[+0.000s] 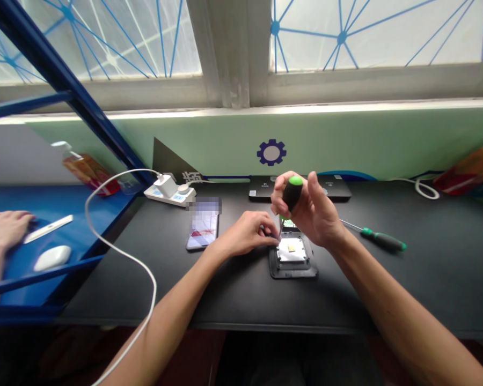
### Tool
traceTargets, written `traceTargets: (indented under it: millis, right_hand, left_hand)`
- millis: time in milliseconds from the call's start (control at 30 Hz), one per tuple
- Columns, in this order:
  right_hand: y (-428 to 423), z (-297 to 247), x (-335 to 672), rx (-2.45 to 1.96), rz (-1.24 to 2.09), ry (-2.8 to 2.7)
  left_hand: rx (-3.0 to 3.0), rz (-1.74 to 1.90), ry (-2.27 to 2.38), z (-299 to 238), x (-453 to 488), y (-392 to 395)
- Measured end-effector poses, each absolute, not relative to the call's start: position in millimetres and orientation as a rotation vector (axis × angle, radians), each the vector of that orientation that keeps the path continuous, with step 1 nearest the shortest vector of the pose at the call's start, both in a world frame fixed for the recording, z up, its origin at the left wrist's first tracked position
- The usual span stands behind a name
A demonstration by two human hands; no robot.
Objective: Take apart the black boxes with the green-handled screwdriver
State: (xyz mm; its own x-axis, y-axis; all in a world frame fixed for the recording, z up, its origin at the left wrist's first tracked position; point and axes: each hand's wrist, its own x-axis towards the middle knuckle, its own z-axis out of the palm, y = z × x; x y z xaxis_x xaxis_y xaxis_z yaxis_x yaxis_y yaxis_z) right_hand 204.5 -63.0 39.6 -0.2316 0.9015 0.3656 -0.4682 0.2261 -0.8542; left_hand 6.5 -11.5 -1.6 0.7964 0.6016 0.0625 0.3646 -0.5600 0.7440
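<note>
My right hand (316, 214) is wrapped around the black and green handle of a screwdriver (292, 194), held upright with the shaft pointing down. Its tip meets the upper left part of a small opened electronic device (293, 271), a dark casing with a silver metal plate and a gold square in its middle. At that same corner, the thumb and fingers of my left hand (251, 233) are pinched together beside the screwdriver tip. Whatever they hold is too small to see. A bit of green circuit board (288, 224) shows behind the plate, partly covered by my right hand.
A second screwdriver (384, 239) lies to the right. On the left are a phone (203, 224) and a white power strip (170, 192) whose cable (155, 284) crosses my left arm. Black boxes (338, 188) stand at the back. Another person's hand (8, 228) rests left, beyond a blue frame (76, 102).
</note>
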Motion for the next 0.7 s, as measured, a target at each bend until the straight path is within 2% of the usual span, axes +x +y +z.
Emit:
traceTargets:
  millis: [500,700]
  right_hand:
    - [-70,58,212,-0.446,1.287,-1.076]
    - [-74,75,242,-0.463,1.192,-0.981]
  left_hand:
    - [2.248,0.509,0.717,4,7,-15]
    - [2.081,0.695,0.911,4,7,-13]
